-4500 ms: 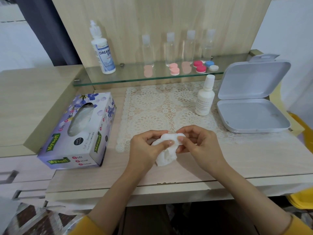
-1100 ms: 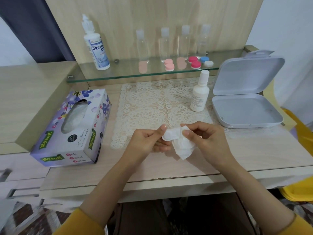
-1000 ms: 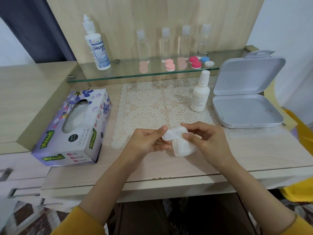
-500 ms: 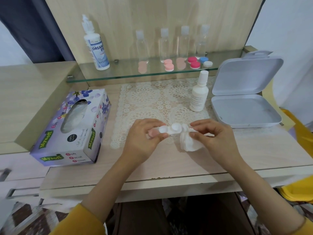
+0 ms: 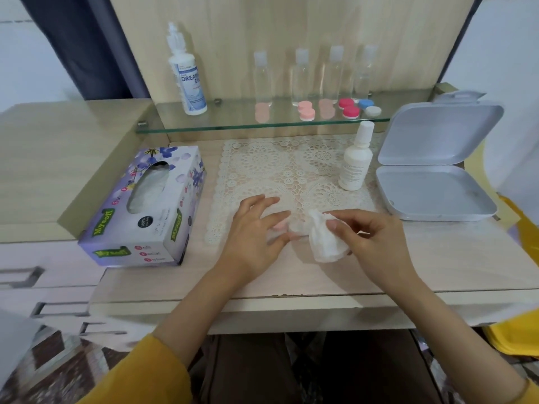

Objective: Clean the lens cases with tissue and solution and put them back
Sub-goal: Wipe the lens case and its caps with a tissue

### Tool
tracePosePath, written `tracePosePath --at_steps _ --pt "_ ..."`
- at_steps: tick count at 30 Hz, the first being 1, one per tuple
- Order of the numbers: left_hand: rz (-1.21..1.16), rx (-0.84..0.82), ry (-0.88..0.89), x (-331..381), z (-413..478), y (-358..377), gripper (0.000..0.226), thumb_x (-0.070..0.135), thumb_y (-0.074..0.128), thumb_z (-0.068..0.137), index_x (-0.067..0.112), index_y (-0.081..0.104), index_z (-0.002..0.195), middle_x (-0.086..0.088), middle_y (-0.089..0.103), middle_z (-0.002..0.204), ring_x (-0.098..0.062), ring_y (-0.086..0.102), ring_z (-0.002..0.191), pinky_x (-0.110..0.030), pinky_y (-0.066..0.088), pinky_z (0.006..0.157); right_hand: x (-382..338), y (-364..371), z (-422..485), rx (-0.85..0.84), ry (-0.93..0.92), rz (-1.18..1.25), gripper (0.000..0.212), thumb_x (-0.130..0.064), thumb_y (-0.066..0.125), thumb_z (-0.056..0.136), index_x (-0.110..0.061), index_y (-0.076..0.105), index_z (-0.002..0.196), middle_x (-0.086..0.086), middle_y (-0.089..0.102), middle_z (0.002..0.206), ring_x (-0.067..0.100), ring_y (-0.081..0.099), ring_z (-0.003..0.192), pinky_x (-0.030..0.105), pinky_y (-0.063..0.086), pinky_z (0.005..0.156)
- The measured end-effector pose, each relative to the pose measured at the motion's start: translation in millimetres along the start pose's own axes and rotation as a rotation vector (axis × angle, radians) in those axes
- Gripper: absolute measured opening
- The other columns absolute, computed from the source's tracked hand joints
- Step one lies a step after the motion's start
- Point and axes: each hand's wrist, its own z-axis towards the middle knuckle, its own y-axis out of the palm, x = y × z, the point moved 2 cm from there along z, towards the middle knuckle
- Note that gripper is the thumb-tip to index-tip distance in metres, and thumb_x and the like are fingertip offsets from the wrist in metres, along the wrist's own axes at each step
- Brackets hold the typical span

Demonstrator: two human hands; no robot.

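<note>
While right hand (image 5: 376, 243) pinches crumpled tissue (image 5: 325, 243), left hand (image 5: 250, 237) spread, fingers nearly straight, touching lens case (image 5: 280, 225)

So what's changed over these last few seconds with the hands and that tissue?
The lens case has come out of the tissue. The left hand, which was pinching it, now lies on it with fingers straightened, at the edge of the mat. The right hand still pinches the tissue, drawn off to the right. The tissue box, spray bottle and open box stayed put.
</note>
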Motion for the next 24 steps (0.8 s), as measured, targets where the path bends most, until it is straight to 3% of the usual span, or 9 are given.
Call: tracePosePath --at_steps 3,7,10,13,18,21,24 --pt "-0.041 0.093 0.013 -6.3 -26.7 -24.5 0.042 0.042 0.053 0.080 0.012 0.068 0.106 -0.005 0.062 0.114 -0.010 0.043 0.110 -0.013 0.026 0.097 -11.8 22.2 -3.6 -0.062 -0.055 0.001 0.021 -0.011 0.068 0.080 -0.033 0.070 0.081 -0.027 0.067 0.072 -0.001 0.060 0.068 0.024 0.049 0.059" --pt "-0.126 0.156 -0.116 -19.6 -78.3 -60.1 0.026 0.030 0.058 0.082 0.016 0.070 0.100 0.009 0.063 0.095 -0.002 0.052 0.091 -0.010 0.040 0.082 -31.0 68.1 -15.7 -0.193 -0.157 0.016 0.023 -0.011 0.069 0.080 -0.034 0.068 0.078 -0.027 0.067 0.072 -0.002 0.061 0.070 0.017 0.048 0.061" --pt "-0.161 0.223 -0.196 -31.3 -125.9 -86.2 0.029 0.036 0.053 0.083 0.018 0.070 0.097 0.014 0.064 0.088 0.000 0.058 0.082 -0.011 0.046 0.068 -46.0 109.3 -29.7 -0.316 -0.219 0.015 0.013 -0.012 0.070 0.079 -0.025 0.071 0.080 -0.023 0.066 0.073 -0.002 0.061 0.070 0.010 0.043 0.062" --pt "-0.170 0.243 -0.369 -49.8 -175.1 -105.7 0.033 0.041 0.051 0.083 0.019 0.071 0.097 0.018 0.066 0.085 -0.002 0.061 0.078 -0.011 0.046 0.064 -60.6 154.5 -52.1 -0.456 -0.289 0.020 0.011 -0.022 0.066 0.076 -0.017 0.074 0.081 -0.021 0.067 0.071 0.002 0.061 0.070 0.012 0.044 0.060" --pt "-0.101 0.226 -0.720 -104.1 -257.5 -106.4 0.016 0.021 0.058 0.089 0.017 0.071 0.096 0.011 0.068 0.079 0.002 0.058 0.068 -0.006 0.042 0.061 -63.0 229.0 -103.3 -0.751 -0.341 -0.004 0.013 -0.017 0.069 0.079 -0.011 0.074 0.089 -0.016 0.065 0.077 -0.013 0.054 0.067 0.001 0.037 0.061" --pt "-0.082 0.141 -0.899 -137.3 -299.5 -93.5 0.018 0.024 0.055 0.090 0.017 0.071 0.098 0.002 0.070 0.085 -0.004 0.058 0.071 -0.009 0.041 0.061 -38.6 277.4 -127.7 -0.935 -0.271 -0.122 0.014 -0.014 0.064 0.085 -0.009 0.073 0.093 -0.001 0.070 0.081 -0.008 0.052 0.060 0.007 0.037 0.057" --pt "-0.089 0.036 -1.069 -167.2 -334.9 -75.5 0.023 0.029 0.052 0.092 0.017 0.069 0.102 -0.001 0.071 0.093 -0.014 0.063 0.085 -0.024 0.047 0.073 -3.1 326.5 -144.6 -1.011 -0.196 -0.259 0.013 -0.014 0.060 0.085 -0.011 0.073 0.087 0.005 0.070 0.074 0.008 0.056 0.055 0.021 0.043 0.057"
